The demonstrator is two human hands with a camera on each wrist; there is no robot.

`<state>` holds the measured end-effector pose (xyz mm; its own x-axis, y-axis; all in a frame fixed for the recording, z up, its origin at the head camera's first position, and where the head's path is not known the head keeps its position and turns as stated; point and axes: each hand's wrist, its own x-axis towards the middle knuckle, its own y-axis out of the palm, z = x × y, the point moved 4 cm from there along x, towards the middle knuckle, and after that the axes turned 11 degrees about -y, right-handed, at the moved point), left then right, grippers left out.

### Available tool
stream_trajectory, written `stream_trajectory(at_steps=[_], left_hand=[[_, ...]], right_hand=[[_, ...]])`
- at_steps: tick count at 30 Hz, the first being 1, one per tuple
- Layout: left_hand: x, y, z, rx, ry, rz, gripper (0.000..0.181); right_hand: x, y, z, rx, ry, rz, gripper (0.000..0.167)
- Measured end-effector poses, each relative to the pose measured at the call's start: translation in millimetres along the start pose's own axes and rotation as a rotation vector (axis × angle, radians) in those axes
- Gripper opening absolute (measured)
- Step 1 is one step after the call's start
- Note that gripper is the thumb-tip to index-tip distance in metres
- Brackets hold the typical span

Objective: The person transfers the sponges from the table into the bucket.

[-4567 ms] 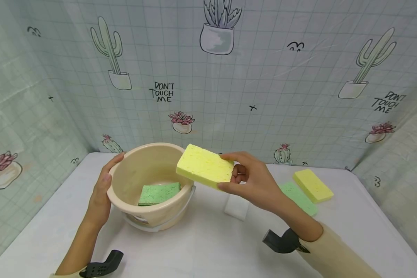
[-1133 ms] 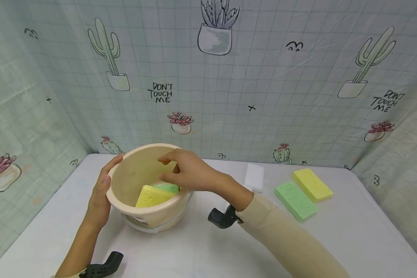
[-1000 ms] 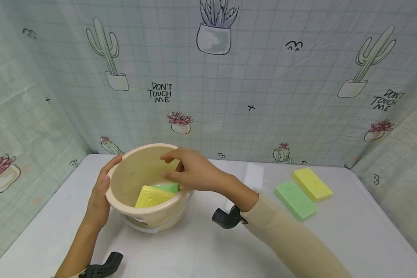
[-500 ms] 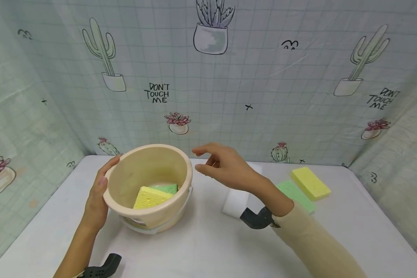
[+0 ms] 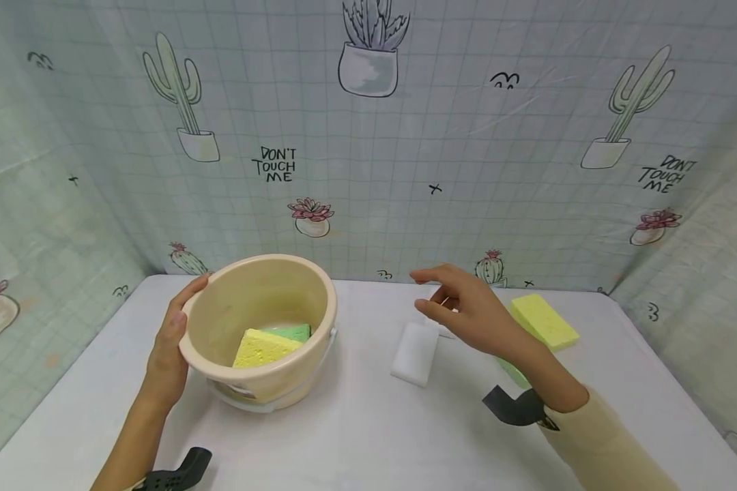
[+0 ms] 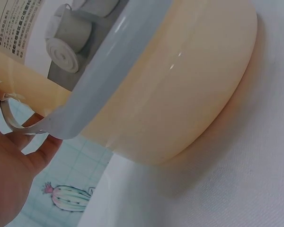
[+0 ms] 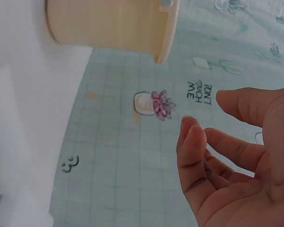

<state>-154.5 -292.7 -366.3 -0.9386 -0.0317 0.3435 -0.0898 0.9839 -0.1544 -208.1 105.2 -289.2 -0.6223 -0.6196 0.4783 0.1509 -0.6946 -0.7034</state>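
One bucket (image 5: 270, 293), two yellow sponges (image 5: 263, 348), one inside bucket, one right of it, two visible green sponges (image 5: 293, 332), split likewise, two white blocks (image 5: 414, 354) right of bucket, two hands (image 5: 168, 351), one touching bucket, two wrist mounts (image 5: 517, 408)

- Left forearm (image 5: 129, 440) slanted forward from the lower left; its hand was set well apart from the other.
- Left hand (image 5: 168, 348) gripped, fingers bent, thumb on the near side.
- Right forearm (image 5: 549, 375) angled forward and inward from the lower right.
- Right hand (image 5: 475, 310) hung in mid-air, thumb (image 5: 436, 311) and index finger (image 5: 432, 274) parted, other fingers loosely curled.
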Motion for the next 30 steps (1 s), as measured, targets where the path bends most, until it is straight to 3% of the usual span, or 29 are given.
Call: stream_trajectory(at_steps=[5, 15, 21, 30], left_hand=[[-0.3, -0.7, 1.6, -0.014, -0.003, 0.002, 0.053], [0.5, 0.1, -0.9, -0.009, -0.01, 0.004, 0.053], [0.3, 0.4, -2.2, -0.003, -0.019, 0.002, 0.053], [-0.1, 1.0, -2.5, -0.005, -0.024, -0.002, 0.054]], right_hand=[[-26.3, -6, -13, -0.081, 0.04, -0.027, 0.04], [-107.6, -24, -49, -0.187, 0.248, -0.105, 0.041], [-146.9, -33, -67, -0.233, 0.384, -0.103, 0.046], [-185.5, -30, -90, -0.23, 0.548, -0.095, 0.068]])
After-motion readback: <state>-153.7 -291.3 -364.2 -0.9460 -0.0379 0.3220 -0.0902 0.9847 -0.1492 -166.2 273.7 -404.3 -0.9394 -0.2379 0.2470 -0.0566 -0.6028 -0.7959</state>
